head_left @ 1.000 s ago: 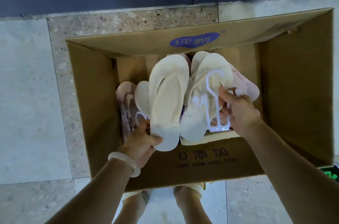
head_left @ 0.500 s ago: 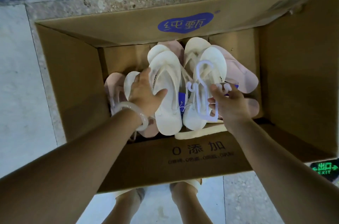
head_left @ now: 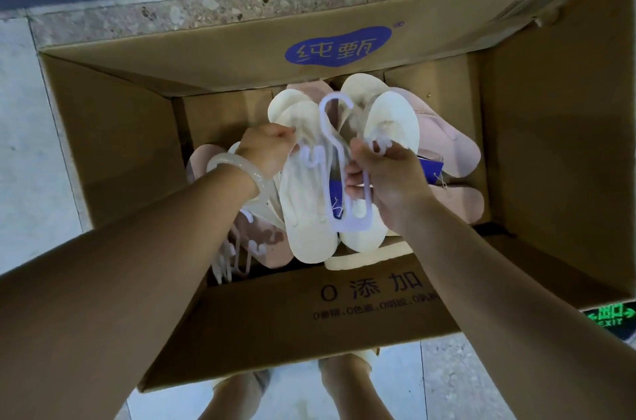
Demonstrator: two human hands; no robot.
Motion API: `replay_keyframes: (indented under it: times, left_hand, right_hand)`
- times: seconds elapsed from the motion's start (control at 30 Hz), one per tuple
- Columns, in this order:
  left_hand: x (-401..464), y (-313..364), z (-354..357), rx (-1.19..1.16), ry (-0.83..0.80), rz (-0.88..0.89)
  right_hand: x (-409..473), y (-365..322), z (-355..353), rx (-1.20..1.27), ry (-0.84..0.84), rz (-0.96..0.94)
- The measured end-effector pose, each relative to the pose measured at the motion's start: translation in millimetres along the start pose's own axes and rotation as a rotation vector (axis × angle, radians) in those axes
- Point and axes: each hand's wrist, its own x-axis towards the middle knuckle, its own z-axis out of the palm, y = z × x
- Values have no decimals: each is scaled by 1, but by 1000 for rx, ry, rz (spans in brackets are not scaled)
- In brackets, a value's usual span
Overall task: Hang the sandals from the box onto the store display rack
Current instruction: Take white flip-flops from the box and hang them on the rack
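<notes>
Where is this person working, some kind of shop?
Probably a shop or its stockroom: a cardboard box of new tagged sandals, a plastic display hanger in both hands, and a green exit sign on the tiled floor.

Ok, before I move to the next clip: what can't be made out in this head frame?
- Display rack: nowhere in the head view.
- Lower sandals in the cardboard box: covered by the cream sandals and both forearms, so no count.
- Left hand grip: fingertips hidden behind the plastic hanger.
- Small print on the box's near flap: too blurred.
- Exit sign: cut by the right edge.
</notes>
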Motion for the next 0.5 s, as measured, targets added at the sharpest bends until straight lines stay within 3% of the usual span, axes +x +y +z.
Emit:
replay_keyframes:
  times: [0.1,0.27,0.37,0.5]
  left_hand:
    - [-1,-3,-2,-69,-7,-1]
    - [-9,-9,3,-80,10,74]
    - [-16,-10,4,-82,16,125]
    - [-24,-9,1,-128,12,122]
  right_hand:
    - [4,9,16,-1,31,74]
    - [14,16,21,43,180,-25]
    - [17,18,20,71,173,-112]
    - [16,15,16,-21,173,-29]
